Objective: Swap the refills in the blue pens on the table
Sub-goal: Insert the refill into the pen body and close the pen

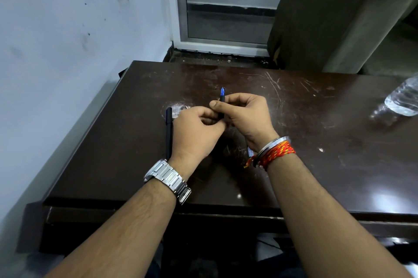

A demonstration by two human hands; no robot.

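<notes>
Closest to the camera are the two forearms, a metal watch on the left wrist and a steel bangle with red thread on the right, reaching in over the near edge of the dark brown table. Both hands meet over the middle of the surface: the left hand is closed around the lower end of the held pen, the right hand pinches its barrel with thumb and fingers, blue tip end poking up toward the far edge. Looks to me like the twist-open step, so one hand on each half of the barrel is the right hold. These pens are light, stiff, slick plastic, so a firm pinch beats a squeeze, and the refill inside is thin and would bend easily. The second pen lies flat just left of the left hand, pointing toward the far edge, not touched. Further off, a clear plastic bottle lies at the right edge, and the wall is beyond.
</notes>
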